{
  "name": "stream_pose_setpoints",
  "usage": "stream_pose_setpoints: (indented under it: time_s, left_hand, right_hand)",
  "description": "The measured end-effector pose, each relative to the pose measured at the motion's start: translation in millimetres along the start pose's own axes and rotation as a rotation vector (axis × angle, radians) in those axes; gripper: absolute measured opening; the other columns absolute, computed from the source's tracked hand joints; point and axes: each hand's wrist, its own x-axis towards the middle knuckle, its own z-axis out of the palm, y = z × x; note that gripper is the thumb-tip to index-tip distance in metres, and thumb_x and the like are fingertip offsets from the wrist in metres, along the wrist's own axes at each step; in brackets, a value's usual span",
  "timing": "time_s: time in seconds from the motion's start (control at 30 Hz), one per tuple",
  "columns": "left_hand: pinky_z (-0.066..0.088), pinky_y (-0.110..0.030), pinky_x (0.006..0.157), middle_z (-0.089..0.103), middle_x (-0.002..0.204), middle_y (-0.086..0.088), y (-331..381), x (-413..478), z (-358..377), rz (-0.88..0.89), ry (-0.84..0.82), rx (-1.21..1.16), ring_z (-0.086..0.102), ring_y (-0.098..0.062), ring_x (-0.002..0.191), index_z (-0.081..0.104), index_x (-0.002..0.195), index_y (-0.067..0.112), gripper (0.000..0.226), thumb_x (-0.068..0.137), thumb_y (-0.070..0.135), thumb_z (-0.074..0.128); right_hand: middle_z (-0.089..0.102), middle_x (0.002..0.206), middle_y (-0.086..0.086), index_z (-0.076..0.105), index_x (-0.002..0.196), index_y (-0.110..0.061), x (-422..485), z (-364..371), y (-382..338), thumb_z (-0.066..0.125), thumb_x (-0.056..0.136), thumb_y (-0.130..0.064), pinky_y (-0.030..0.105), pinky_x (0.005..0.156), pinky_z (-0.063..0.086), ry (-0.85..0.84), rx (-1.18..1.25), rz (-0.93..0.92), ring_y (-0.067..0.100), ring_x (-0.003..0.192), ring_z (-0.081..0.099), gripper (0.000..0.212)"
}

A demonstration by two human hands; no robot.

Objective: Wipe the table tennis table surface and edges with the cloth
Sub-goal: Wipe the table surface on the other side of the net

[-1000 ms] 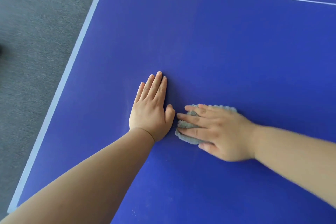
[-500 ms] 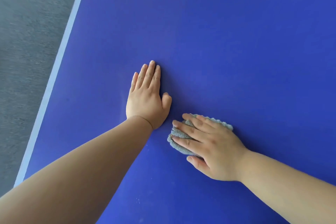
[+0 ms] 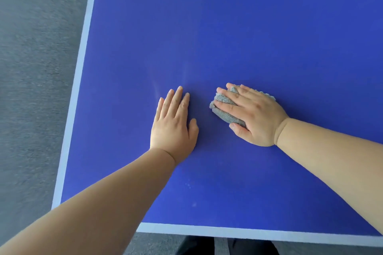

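Right hand (image 3: pixel 251 115) presses flat, fingers spread, on the grey cloth (image 3: pixel 224 107); left hand (image 3: pixel 173 128) lies flat, fingers together, on the blue table tennis table (image 3: pixel 228 27).

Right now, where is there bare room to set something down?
Bare blue table tennis table lies beyond both hands, left of the left hand up to the pale side stripe, and between the forearms. Crowded: the gap between left hand and the grey fluffy cloth under the right hand.

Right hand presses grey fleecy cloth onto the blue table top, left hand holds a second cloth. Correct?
Not quite. In the head view the left hand holds nothing; it lies flat on the blue table tennis table top. The right hand does press the grey fleecy cloth.
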Motion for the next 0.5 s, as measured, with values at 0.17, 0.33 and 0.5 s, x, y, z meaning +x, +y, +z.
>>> stream_pose_setpoints:
  time_s: [0.17, 0.33, 0.5]
  left_hand:
    - [0.01, -0.049, 0.13, 0.01, 0.174, -0.006, -19.7, -81.4, 14.5, -0.024, -0.083, 0.163, 0.006, -0.025, 0.161, 0.022, 0.165, 0.01, 0.079, 0.096, 0.047, 0.036]
    - [0.004, -0.046, 0.13, 0.006, 0.175, -0.003, -26.5, -76.8, 23.7, -0.019, -0.072, 0.213, 0.0, -0.023, 0.161, 0.016, 0.166, 0.016, 0.084, 0.094, 0.053, 0.037]
    - [0.002, -0.044, 0.13, 0.01, 0.174, -0.002, -29.3, -78.2, 27.6, -0.007, -0.007, 0.193, 0.002, -0.022, 0.161, 0.018, 0.166, 0.017, 0.08, 0.095, 0.05, 0.037]
  right_hand:
    - [0.024, 0.171, 0.004, 0.035, 0.161, -0.022, 1.5, -2.8, -3.1, 0.04, 0.101, -0.044, 0.049, 0.126, 0.024, -0.036, -0.007, 0.073, 0.031, 0.156, 0.025, 0.064]
    - [0.018, 0.173, 0.003, 0.027, 0.164, -0.024, 9.7, -3.2, -0.8, 0.029, 0.104, -0.049, 0.046, 0.129, 0.016, -0.103, -0.066, 0.129, 0.031, 0.158, 0.02, 0.064]
    - [0.011, 0.174, 0.001, 0.019, 0.165, -0.032, 16.5, -4.4, -39.1, 0.018, 0.099, -0.058, 0.044, 0.13, 0.007, -0.098, 0.028, 0.327, 0.03, 0.16, 0.011, 0.071]
